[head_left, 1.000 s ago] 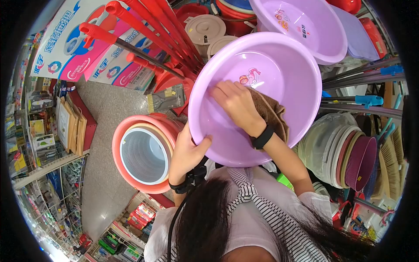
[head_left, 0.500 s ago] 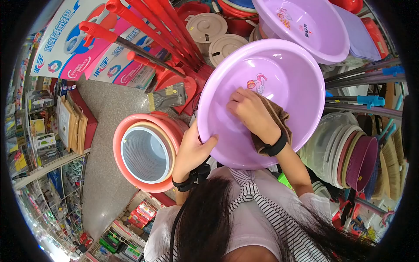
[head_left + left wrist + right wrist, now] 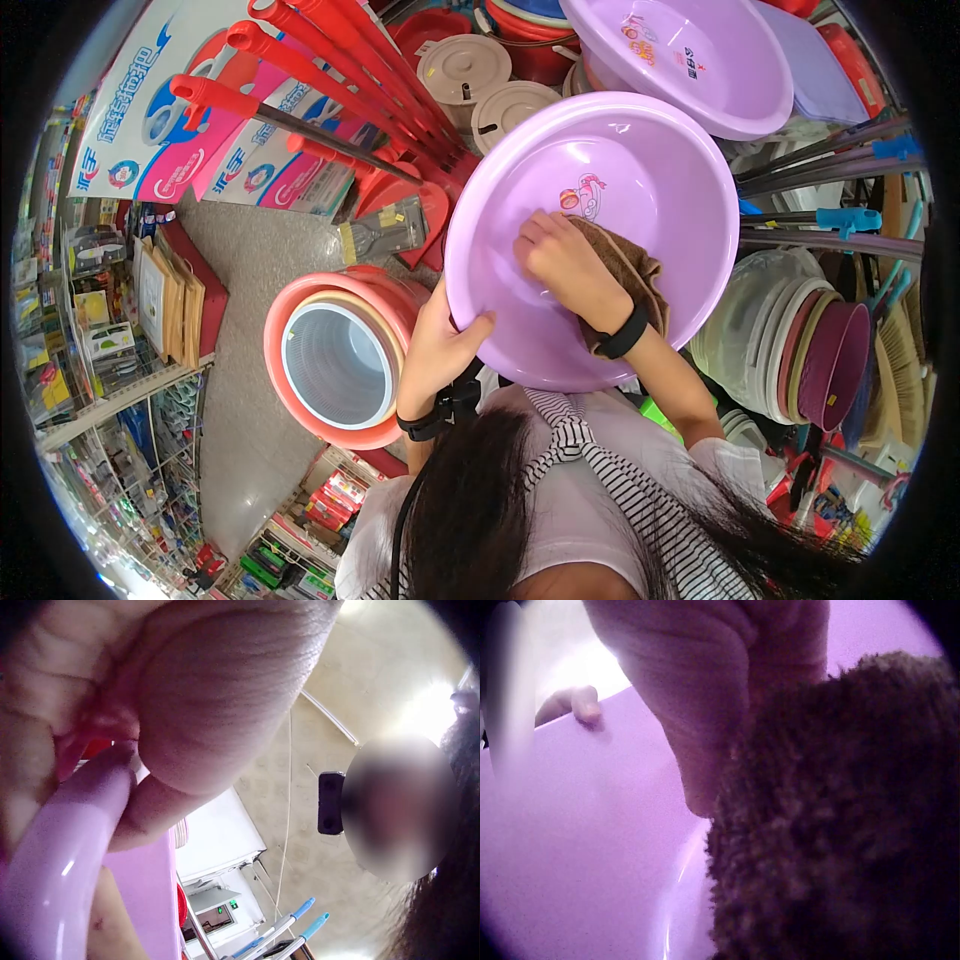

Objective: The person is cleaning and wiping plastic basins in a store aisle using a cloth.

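Observation:
A large purple plastic basin [image 3: 650,170] is held tilted up in front of me. My left hand [image 3: 440,345] grips its near left rim, thumb inside; the purple rim [image 3: 52,855] fills the left wrist view. My right hand [image 3: 562,262] presses a brown cloth [image 3: 630,270] against the basin's inner wall, just below a small cartoon sticker [image 3: 583,192]. The right wrist view shows the brown cloth [image 3: 840,817] against the purple basin [image 3: 577,847], with my left thumb tip [image 3: 581,705] on the rim.
A second purple basin [image 3: 690,55] stands behind. Red mop handles [image 3: 340,80] lean at the upper left. A pink tub with a white basket [image 3: 335,360] sits on the floor at left. Stacked bowls [image 3: 800,350] and brooms crowd the right. Shelves line the left aisle.
The basin has shifted right and slightly up, then settled. My right hand with the cloth has slid down and to the right inside it. The left hand keeps its grip on the rim.

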Demonstrator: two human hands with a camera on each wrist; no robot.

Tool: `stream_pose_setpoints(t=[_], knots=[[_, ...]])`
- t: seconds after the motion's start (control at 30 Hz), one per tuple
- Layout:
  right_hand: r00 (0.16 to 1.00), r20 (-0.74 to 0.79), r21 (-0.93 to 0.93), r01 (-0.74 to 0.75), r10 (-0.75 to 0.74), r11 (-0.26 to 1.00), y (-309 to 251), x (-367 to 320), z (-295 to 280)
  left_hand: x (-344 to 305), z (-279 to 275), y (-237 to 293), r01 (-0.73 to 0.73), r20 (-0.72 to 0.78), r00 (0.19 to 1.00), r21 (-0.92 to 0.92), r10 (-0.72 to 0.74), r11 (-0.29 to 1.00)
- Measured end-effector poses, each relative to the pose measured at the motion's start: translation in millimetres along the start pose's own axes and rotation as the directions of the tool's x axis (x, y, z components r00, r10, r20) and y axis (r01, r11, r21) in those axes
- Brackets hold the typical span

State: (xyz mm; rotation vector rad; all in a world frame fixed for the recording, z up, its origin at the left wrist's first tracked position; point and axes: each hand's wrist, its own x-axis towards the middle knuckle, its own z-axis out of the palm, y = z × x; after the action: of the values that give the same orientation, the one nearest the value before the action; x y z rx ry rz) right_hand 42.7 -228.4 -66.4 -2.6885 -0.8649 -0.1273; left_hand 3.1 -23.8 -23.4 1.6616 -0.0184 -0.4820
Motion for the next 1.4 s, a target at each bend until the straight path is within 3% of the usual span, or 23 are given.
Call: stream_pose_setpoints(t=[0.03, 0.1, 0.13, 0.17, 0.27, 0.33, 0.47, 0.6, 0.73, 0.8, 0.87, 0.93, 1.03, 1.07, 1.13, 1.2, 1.27, 1.33, 1.4], knots=[[1.0, -0.002, -0.001, -0.002, 0.002, 1.0, 0, 0, -3, 0, -1, -1, 0.017, 0.009, 1.0, -0.007, -0.017, 1.0], [0.994, -0.056, 0.256, -0.075, 0.092, 0.964, 3, 1, -17, 0, -2, 0, 0.031, 0.018, 0.999, -0.012, -0.031, 0.999], [0.994, -0.058, 0.255, -0.074, 0.092, 0.964, 2, 1, -33, 0, -3, 0, 0.065, 0.006, 0.998, -0.038, -0.065, 0.997], [0.964, -0.183, 0.324, -0.128, 0.195, 0.937, 0, 0, -54, -1, -3, 1, 0.098, -0.005, 0.995, -0.063, -0.099, 0.993], [0.754, -0.417, 0.403, -0.348, 0.508, 0.846, -2, -19, -107, -1, -11, -16, 0.053, -0.041, 0.997, -0.141, -0.059, 0.989], [0.668, -0.524, 0.358, -0.392, 0.529, 0.848, 17, -44, -129, -1, -16, -19, 0.062, -0.048, 0.996, -0.146, -0.07, 0.987], [0.374, -0.637, 0.47, -0.505, 0.674, 0.724, 48, -95, -145, 1, -21, -19, 0.087, -0.08, 0.991, -0.197, -0.105, 0.977], [0.276, -0.633, 0.393, -0.691, 0.724, 0.607, 68, -136, -137, 6, -28, -22, 0.106, -0.103, 0.986, -0.214, -0.13, 0.971], [0.319, -0.599, 0.389, -0.685, 0.734, 0.615, 77, -142, -116, 12, -28, -16, 0.1, -0.126, 0.985, -0.162, -0.121, 0.982], [0.394, -0.561, 0.31, -0.716, 0.728, 0.626, 83, -144, -108, 13, -26, -13, 0.092, -0.126, 0.986, -0.16, -0.113, 0.983], [0.356, -0.557, 0.378, -0.696, 0.75, 0.611, 81, -137, -106, 12, -25, -13, 0.085, -0.127, 0.986, -0.16, -0.105, 0.984], [0.282, -0.457, 0.4, -0.782, 0.843, 0.478, 78, -131, -111, 11, -24, -14, 0.093, -0.142, 0.983, -0.171, -0.118, 0.981], [0.212, -0.407, 0.415, -0.824, 0.888, 0.386, 72, -121, -119, 9, -25, -17, 0.095, -0.137, 0.983, -0.179, -0.121, 0.979], [0.212, -0.407, 0.415, -0.824, 0.889, 0.386, 73, -122, -119, 7, -25, -19, 0.095, -0.137, 0.983, -0.178, -0.121, 0.979], [0.213, -0.527, 0.523, -0.682, 0.823, 0.512, 72, -124, -120, 5, -24, -20, 0.09, -0.153, 0.98, -0.218, -0.125, 0.972], [0.204, -0.54, 0.506, -0.696, 0.816, 0.51, 60, -118, -129, 5, -23, -19, 0.077, -0.157, 0.981, -0.211, -0.112, 0.974], [0.234, -0.615, 0.457, -0.673, 0.753, 0.582, 40, -103, -139, 4, -21, -17, 0.066, -0.162, 0.982, -0.203, -0.1, 0.977], [0.327, -0.594, 0.469, -0.602, 0.735, 0.646, 13, -81, -143, 3, -19, -14, 0.065, -0.14, 0.986, -0.17, -0.09, 0.983], [0.568, -0.464, 0.376, -0.568, 0.68, 0.732, -10, -67, -141, 5, -17, -11, 0.066, -0.142, 0.986, -0.143, -0.087, 0.988]])
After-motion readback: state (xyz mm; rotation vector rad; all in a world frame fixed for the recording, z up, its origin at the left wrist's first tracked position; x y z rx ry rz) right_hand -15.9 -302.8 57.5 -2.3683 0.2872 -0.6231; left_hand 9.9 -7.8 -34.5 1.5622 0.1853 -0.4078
